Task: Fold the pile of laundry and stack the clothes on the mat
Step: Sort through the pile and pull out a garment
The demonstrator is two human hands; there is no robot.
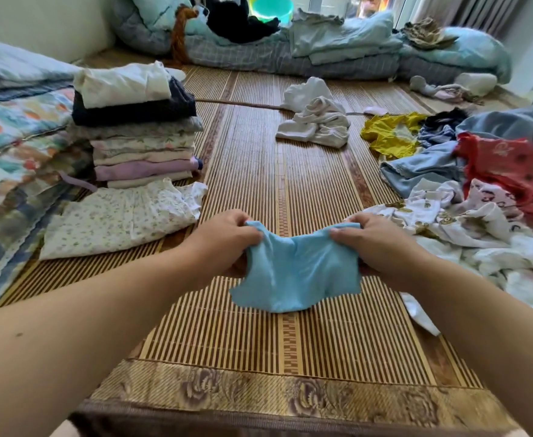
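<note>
The blue garment (296,272) hangs over the bamboo mat (290,342), near its front edge, pinched at its top corners by the left hand (224,238) and right hand (375,238), fingers curled into the cloth. Its far side is hidden; what kind of garment it is cannot be told. Left of it lies a floral piece (123,216) before the folded stack (139,127). The unfolded pile (467,184) runs off the right edge. Bedding (322,55) lines the far wall.
</note>
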